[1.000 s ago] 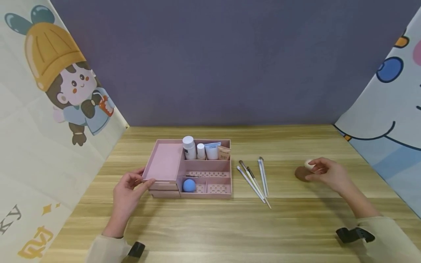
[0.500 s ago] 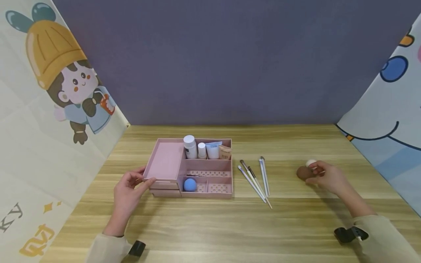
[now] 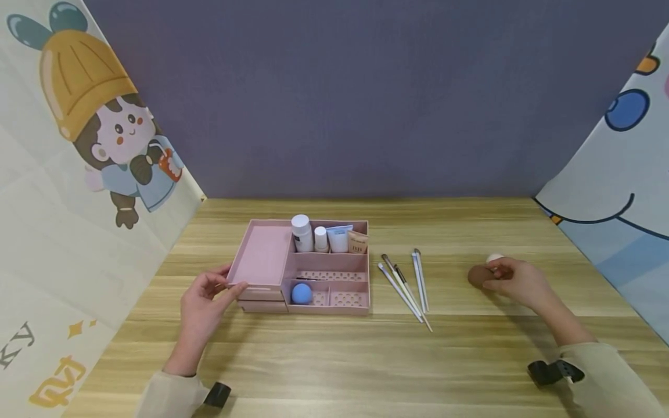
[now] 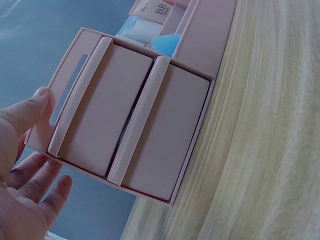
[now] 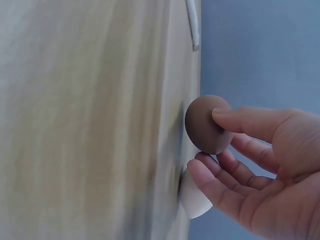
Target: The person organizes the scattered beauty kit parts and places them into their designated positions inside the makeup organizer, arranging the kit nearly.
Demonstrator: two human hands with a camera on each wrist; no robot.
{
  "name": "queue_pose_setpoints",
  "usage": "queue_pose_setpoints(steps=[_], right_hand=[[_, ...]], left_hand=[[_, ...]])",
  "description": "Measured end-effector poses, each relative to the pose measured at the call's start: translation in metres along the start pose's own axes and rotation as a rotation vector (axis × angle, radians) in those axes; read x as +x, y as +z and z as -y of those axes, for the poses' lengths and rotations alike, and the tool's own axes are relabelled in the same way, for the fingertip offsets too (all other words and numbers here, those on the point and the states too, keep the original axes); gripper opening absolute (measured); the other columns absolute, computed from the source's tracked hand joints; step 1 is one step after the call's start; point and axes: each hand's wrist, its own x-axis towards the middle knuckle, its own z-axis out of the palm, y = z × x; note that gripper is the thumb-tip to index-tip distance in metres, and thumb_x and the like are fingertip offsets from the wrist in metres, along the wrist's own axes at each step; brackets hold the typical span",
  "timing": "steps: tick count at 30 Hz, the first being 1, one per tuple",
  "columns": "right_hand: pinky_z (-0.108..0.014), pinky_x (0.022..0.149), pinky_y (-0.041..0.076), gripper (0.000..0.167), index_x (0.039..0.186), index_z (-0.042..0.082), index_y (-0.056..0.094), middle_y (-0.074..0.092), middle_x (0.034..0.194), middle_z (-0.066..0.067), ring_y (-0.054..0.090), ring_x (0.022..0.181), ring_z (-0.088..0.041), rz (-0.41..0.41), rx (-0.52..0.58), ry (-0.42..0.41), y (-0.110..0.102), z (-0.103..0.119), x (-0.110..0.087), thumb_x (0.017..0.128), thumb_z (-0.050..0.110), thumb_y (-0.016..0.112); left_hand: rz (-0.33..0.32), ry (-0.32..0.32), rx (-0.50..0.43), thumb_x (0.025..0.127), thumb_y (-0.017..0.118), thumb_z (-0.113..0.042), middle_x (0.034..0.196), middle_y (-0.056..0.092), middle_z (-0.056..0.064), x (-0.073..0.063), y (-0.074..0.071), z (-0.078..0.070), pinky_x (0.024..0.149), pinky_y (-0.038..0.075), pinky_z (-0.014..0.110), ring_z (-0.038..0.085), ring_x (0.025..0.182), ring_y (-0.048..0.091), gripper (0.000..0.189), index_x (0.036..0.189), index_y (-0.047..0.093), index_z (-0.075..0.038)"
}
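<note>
My left hand (image 3: 201, 302) grips the front left corner of a pink makeup organizer (image 3: 258, 255). In the left wrist view its thumb (image 4: 32, 107) lies on the edge by the slot, with the fingers along the side. At the right, my right hand (image 3: 522, 284) pinches a brown makeup sponge (image 5: 205, 122) between thumb and fingers, low over the table. One fingertip lies against a white sponge (image 5: 195, 197) beside it, partly hidden. A blue makeup sponge (image 3: 301, 294) sits in the organizer's front compartment.
Several makeup brushes (image 3: 405, 287) lie between the organizer and my right hand. A white bottle (image 3: 301, 232), a smaller white-capped bottle (image 3: 321, 239), a pale blue tube (image 3: 340, 238) and a beige BB tube (image 3: 358, 242) stand in the organizer's back row. A grey-blue panel (image 3: 334, 104) rises behind the table.
My right hand has come slightly lower and nearer the brown sponge, with its fingers moving off the top of the white one. The left hand keeps its hold on the organizer.
</note>
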Motion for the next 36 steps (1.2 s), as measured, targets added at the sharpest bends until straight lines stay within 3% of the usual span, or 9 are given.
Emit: queue_pose_setpoints(steps=[10, 16, 20, 26, 36], right_hand=[[-0.040, 0.072, 0.052, 0.042, 0.116, -0.004, 0.068, 0.067, 0.095, -0.010, 0.064, 0.091, -0.035, 0.036, 0.001, -0.035, -0.004, 0.027, 0.002, 0.086, 0.024, 0.079], [-0.031, 0.071, 0.054, 0.034, 0.111, -0.002, 0.069, 0.070, 0.098, -0.014, 0.065, 0.091, -0.034, -0.028, 0.058, -0.099, 0.000, 0.046, 0.005, 0.083, 0.013, 0.081], [-0.022, 0.069, 0.055, 0.030, 0.106, -0.003, 0.070, 0.070, 0.097, -0.015, 0.065, 0.088, -0.025, -0.065, 0.120, -0.151, 0.004, 0.059, 0.006, 0.080, 0.006, 0.082], [-0.021, 0.070, 0.057, 0.028, 0.105, -0.005, 0.071, 0.067, 0.100, -0.015, 0.065, 0.088, -0.022, -0.030, 0.204, -0.200, 0.010, 0.078, 0.010, 0.079, 0.001, 0.081], [-0.022, 0.070, 0.056, 0.028, 0.107, -0.004, 0.071, 0.071, 0.101, -0.015, 0.067, 0.087, -0.026, 0.040, 0.295, -0.205, 0.021, 0.105, 0.014, 0.080, 0.000, 0.079]], left_hand=[[0.002, 0.013, -0.024, 0.080, 0.079, 0.007, 0.125, 0.064, 0.020, 0.000, 0.000, 0.000, 0.083, 0.049, 0.010, -0.007, 0.098, 0.060, 0.029, 0.092, 0.053, 0.011], [-0.001, 0.022, -0.010, 0.080, 0.079, 0.007, 0.125, 0.064, 0.022, -0.001, 0.000, 0.000, 0.083, 0.050, 0.010, -0.006, 0.097, 0.061, 0.028, 0.091, 0.053, 0.010], [0.003, 0.018, -0.016, 0.081, 0.079, 0.007, 0.126, 0.064, 0.021, -0.001, 0.000, 0.000, 0.083, 0.050, 0.011, -0.006, 0.096, 0.061, 0.028, 0.092, 0.053, 0.010], [0.006, 0.009, -0.022, 0.081, 0.079, 0.006, 0.126, 0.064, 0.019, 0.000, 0.000, 0.000, 0.083, 0.049, 0.010, -0.007, 0.096, 0.060, 0.029, 0.093, 0.054, 0.011], [-0.003, -0.003, -0.028, 0.081, 0.079, 0.007, 0.126, 0.064, 0.020, -0.001, 0.001, -0.002, 0.083, 0.050, 0.010, -0.007, 0.095, 0.060, 0.029, 0.093, 0.053, 0.011]])
